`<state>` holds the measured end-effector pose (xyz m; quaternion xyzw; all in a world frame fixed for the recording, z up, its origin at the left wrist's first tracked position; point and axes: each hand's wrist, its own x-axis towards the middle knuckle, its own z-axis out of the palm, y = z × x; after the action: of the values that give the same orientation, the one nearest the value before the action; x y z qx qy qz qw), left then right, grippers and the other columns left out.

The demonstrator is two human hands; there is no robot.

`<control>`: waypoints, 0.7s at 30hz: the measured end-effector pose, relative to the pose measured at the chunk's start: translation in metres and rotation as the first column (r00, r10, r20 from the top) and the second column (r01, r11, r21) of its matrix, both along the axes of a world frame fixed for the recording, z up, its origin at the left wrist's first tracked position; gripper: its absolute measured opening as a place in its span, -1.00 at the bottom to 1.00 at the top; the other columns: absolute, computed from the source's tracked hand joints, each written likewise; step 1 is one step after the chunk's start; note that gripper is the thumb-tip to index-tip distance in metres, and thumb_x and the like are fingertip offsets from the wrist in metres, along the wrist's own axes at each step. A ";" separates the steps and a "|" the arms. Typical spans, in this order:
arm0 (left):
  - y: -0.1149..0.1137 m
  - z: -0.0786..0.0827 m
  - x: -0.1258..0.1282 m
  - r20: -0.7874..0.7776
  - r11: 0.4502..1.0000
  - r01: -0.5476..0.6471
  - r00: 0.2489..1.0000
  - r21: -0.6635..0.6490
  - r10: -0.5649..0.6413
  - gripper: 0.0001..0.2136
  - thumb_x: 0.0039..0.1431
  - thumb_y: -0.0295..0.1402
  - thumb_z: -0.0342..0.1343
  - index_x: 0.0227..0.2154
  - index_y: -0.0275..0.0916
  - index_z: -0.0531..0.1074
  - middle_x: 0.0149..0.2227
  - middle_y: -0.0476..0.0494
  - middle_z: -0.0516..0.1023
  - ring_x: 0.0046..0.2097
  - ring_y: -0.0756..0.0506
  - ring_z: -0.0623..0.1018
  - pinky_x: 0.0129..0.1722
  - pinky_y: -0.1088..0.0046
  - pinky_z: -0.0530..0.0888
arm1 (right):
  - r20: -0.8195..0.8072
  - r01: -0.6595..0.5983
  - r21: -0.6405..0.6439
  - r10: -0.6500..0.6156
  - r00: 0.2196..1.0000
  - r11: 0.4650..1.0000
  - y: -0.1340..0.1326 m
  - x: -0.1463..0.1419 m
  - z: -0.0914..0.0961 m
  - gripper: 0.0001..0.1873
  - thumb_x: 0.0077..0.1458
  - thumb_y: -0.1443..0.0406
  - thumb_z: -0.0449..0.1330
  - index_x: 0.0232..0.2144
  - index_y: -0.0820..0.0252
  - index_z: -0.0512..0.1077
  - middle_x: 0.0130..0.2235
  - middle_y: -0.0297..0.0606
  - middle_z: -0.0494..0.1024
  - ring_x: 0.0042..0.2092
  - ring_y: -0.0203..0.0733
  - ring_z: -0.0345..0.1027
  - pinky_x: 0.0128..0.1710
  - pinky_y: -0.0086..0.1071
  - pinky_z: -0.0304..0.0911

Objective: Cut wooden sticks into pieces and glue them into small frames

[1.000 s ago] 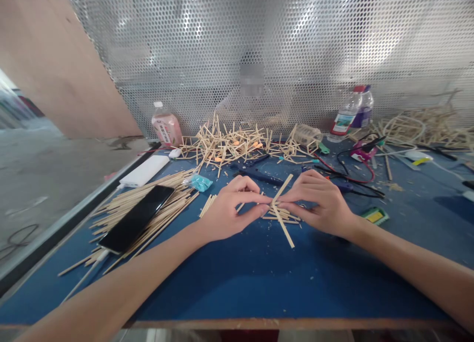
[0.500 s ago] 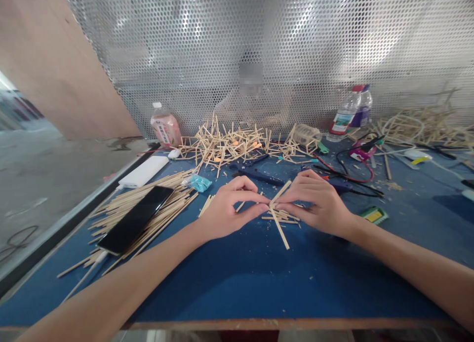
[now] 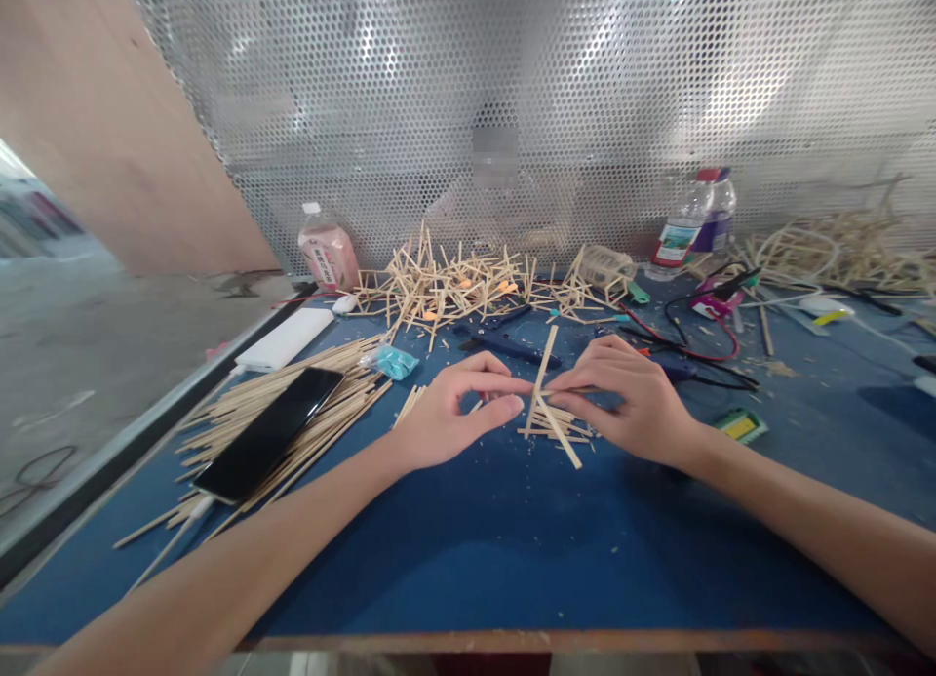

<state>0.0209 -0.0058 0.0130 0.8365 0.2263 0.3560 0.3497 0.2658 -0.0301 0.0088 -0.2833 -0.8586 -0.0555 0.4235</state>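
Note:
Thin wooden sticks point(image 3: 562, 432), joined or crossed near their middle, are held above the blue table point(image 3: 468, 559). My right hand point(image 3: 633, 393) pinches them at the crossing between thumb and forefinger. From the other side my left hand point(image 3: 457, 413) reaches in, its forefinger at the crossing and its thumb apart from that finger. Whether the left forefinger presses on the wood I cannot tell. Beneath the held piece lies a small heap of short cut sticks point(image 3: 545, 422).
Long sticks point(image 3: 219, 422) lie at left under a black phone point(image 3: 270, 437), near a white power bank point(image 3: 285, 339) and a blue packet point(image 3: 395, 362). Behind are piled stick frames point(image 3: 453, 281), dark blue pliers point(image 3: 512, 347), bottles point(image 3: 683, 227) and cables. A perforated metal screen point(image 3: 468, 91) stands beyond.
My left thumb has come away from the forefinger, loosening its pinch. The crossed sticks have turned, the upper one now standing more upright. My right hand keeps its pinch.

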 end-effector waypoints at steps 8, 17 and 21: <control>0.008 -0.009 -0.002 0.107 0.960 0.103 0.991 -0.260 -0.078 -0.73 0.25 -0.20 0.13 -0.04 -0.04 0.58 -0.21 -0.13 0.50 -0.20 -0.10 0.47 -0.22 0.31 0.43 | 0.008 0.146 0.007 -0.146 0.989 0.989 0.000 0.000 0.001 -0.77 0.19 0.32 0.24 -0.08 0.09 0.43 -0.37 -0.34 0.65 -0.35 -0.20 0.48 -0.13 -0.18 0.25; 0.010 -0.008 -0.003 0.231 0.849 0.342 0.936 -0.403 -0.267 -0.68 0.23 -0.14 0.08 -0.04 -0.08 0.58 -0.29 -0.17 0.48 -0.29 -0.09 0.42 -0.27 0.30 0.43 | -0.063 0.023 -0.072 -0.027 0.998 0.997 -0.009 -0.002 -0.001 -0.57 0.21 0.39 0.16 0.11 0.03 0.27 -0.40 -0.41 0.62 -0.43 -0.25 0.49 -0.28 -0.29 0.32; 0.009 -0.007 -0.002 0.209 0.860 0.317 0.945 -0.400 -0.251 -0.72 0.21 -0.15 0.14 -0.09 -0.10 0.60 -0.35 -0.12 0.49 -0.34 -0.06 0.41 -0.33 0.35 0.42 | -0.068 -0.025 -0.035 0.023 0.997 0.999 -0.009 -0.002 -0.001 -0.55 0.20 0.37 0.19 0.12 0.06 0.25 -0.39 -0.38 0.63 -0.42 -0.23 0.50 -0.26 -0.27 0.32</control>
<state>0.0186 0.0035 0.0055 0.7342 0.1458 0.3037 0.5894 0.2642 -0.0396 0.0081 -0.2822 -0.8481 -0.0256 0.4477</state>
